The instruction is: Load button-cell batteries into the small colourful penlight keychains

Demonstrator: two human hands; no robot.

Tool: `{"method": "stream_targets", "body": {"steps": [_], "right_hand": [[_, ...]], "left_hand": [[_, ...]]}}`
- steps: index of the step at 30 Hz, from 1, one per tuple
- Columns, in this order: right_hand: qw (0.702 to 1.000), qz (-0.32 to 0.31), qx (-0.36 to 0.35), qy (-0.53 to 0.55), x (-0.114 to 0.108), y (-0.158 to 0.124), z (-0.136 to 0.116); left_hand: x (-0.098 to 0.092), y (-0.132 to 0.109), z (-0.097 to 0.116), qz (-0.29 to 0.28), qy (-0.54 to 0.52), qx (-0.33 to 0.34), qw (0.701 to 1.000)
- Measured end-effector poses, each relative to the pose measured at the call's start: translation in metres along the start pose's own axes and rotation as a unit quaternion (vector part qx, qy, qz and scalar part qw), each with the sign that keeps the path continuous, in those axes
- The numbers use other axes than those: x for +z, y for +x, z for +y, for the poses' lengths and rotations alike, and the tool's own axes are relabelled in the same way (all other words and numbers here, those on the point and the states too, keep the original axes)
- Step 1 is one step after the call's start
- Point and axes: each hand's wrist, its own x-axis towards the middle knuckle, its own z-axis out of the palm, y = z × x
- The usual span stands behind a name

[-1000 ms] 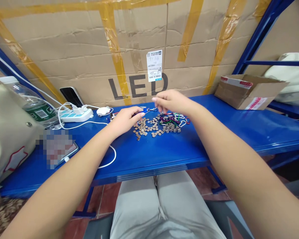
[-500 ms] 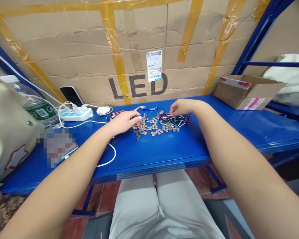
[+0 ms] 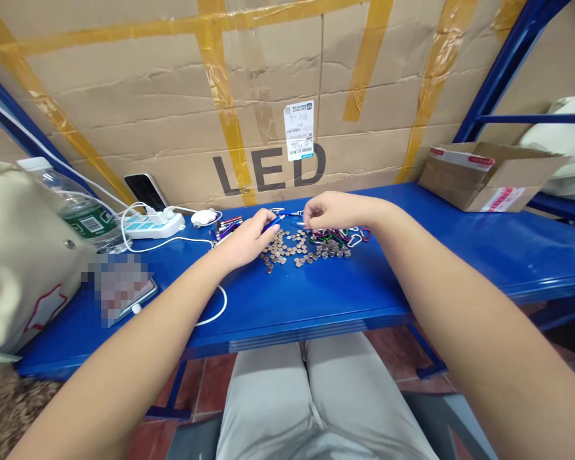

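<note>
My left hand (image 3: 247, 238) is closed round a small blue tube-shaped piece (image 3: 273, 222) whose tip pokes out toward the right. My right hand (image 3: 329, 209) pinches something small that I cannot make out, just right of that tip. Both hands hover over a heap of small round metal discs (image 3: 290, 246) on the blue table (image 3: 316, 294). To the right of the discs lies a tangle of coloured carabiner clips (image 3: 345, 234). Behind my hands lies a blue keychain piece with a clip (image 3: 287, 213).
A white power strip (image 3: 154, 224) with cables, a dark phone (image 3: 142, 190), a water bottle (image 3: 79, 207) and a beige bag (image 3: 19, 255) stand at the left. A cardboard wall marked LED (image 3: 268, 172) backs the table. An open carton (image 3: 483, 176) sits at the right.
My right hand dropped to the carabiner pile, then came back left toward my left hand with a small thing pinched. The left hand kept hold of the blue piece. The camera tilted slightly.
</note>
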Motion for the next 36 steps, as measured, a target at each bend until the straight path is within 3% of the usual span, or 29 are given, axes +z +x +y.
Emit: {"method": "stream_targets", "body": {"steps": [4, 7, 11, 14, 19, 22, 26, 30, 36], "right_hand": [[0.997, -0.023, -0.036, 0.062, 0.013, 0.004, -0.012], [0.990, -0.017, -0.036, 0.136, 0.017, 0.006, -0.012], [0.965, 0.056, -0.020, 0.254, 0.023, 0.011, -0.015], [0.952, 0.068, -0.017, 0.299, 0.029, 0.016, -0.019], [0.892, 0.118, -0.027, 0.436, 0.033, 0.020, -0.022], [0.874, 0.120, -0.033, 0.470, 0.032, 0.019, -0.022], [0.902, 0.103, -0.035, 0.418, 0.033, 0.019, -0.018], [0.945, 0.086, -0.040, 0.312, 0.036, 0.022, -0.013], [0.954, -0.001, -0.068, 0.291, 0.039, 0.022, -0.014]], "left_hand": [[0.005, 0.000, 0.005, -0.031, 0.024, 0.030, 0.999], [0.006, 0.000, 0.007, -0.041, 0.001, 0.017, 0.999], [0.009, 0.002, 0.004, 0.029, -0.099, -0.024, 0.994], [0.012, 0.004, -0.002, 0.084, -0.142, -0.038, 0.986], [0.009, 0.006, -0.007, 0.080, -0.084, -0.046, 0.992], [-0.001, 0.006, -0.008, 0.094, -0.030, -0.070, 0.993], [-0.012, 0.005, -0.011, 0.140, -0.019, -0.091, 0.986], [-0.012, 0.004, -0.009, 0.116, -0.020, -0.084, 0.989], [-0.007, 0.003, 0.002, 0.079, -0.019, -0.068, 0.994]]}}
